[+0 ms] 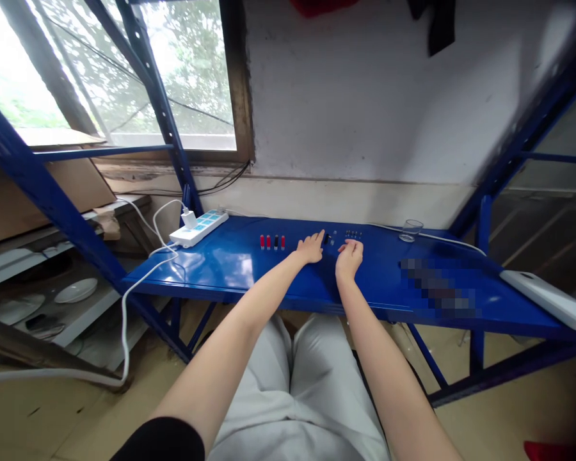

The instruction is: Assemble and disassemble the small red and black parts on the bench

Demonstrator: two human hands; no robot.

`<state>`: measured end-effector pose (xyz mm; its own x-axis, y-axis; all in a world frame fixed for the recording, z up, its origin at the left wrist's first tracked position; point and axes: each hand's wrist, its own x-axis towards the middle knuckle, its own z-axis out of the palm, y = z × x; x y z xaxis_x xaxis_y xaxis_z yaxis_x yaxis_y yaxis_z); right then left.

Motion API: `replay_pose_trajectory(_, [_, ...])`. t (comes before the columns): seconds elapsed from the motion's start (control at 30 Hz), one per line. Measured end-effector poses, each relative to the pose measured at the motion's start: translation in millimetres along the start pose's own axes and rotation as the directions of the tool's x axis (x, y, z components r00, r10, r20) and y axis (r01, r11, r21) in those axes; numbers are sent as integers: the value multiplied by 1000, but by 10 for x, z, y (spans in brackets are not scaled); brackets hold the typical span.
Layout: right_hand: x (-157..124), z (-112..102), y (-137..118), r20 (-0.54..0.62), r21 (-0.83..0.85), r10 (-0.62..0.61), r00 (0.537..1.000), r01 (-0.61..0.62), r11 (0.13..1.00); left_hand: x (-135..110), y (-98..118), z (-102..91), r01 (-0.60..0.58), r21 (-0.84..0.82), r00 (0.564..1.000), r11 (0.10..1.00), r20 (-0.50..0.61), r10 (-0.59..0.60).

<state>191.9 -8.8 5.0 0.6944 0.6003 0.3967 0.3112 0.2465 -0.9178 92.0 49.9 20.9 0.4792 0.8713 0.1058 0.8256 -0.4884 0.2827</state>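
Note:
Both my arms reach out over a blue metal shelf (230,262). My left hand (311,248) lies palm down with its fingers stretched toward a small dark object (326,239) on the shelf. My right hand (350,254) rests beside it, fingers curled in loosely; whether anything is in them is hidden. To the left of my left hand stands a short row of small red and black pieces (272,242). Just beyond my right hand lies a row of tiny dark pieces (352,234).
A white power strip (199,228) with a plugged charger and white cable sits at the shelf's back left. A clear glass (410,230) stands at the back right, a white flat device (547,298) at the far right. Blue rack posts flank the shelf; plates lie on a lower left shelf.

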Motion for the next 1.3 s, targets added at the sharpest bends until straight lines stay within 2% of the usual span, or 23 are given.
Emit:
replay_pose_trajectory(0.2, [15, 8, 3, 32, -48, -10, 999, 11, 999, 107, 116, 211, 44, 15, 986, 999, -164, -40])
replay_pose_trajectory(0.33, [13, 17, 10, 55, -48, 1, 998, 2, 999, 151, 186, 236, 110, 60, 982, 992, -160, -99])
replay_pose_trajectory(0.53, [15, 37, 29, 115, -104, 3, 993, 9, 995, 144, 221, 156, 49, 147, 944, 988, -330, 2])
replay_pose_trajectory(0.7, [16, 74, 97, 232, -300, 3, 973, 68, 951, -28, 131, 123, 2, 184, 937, 983, -344, 62])
replay_pose_trajectory(0.8, [4, 108, 172, 299, -446, 4, 954, 136, 885, -212, 58, 108, 22, 89, 922, 996, -386, 14])
replay_pose_trajectory(0.93, [58, 191, 319, 385, -515, 25, 923, 192, 836, -465, -25, 123, 51, -169, 888, 984, -444, -122])
replay_pose_trajectory(1.1, [239, 313, 463, 445, -563, 104, 889, 188, 805, -659, -117, 173, 0, -538, 829, 843, -471, -301])
replay_pose_trajectory(1.2, [325, 354, 483, 479, -611, 153, 864, 204, 765, -695, -156, 166, -42, -637, 807, 770, -476, -350])
replay_pose_trajectory(1.3, [364, 373, 478, 501, -622, 168, 849, 218, 752, -695, -177, 152, -30, -689, 802, 724, -448, -394])
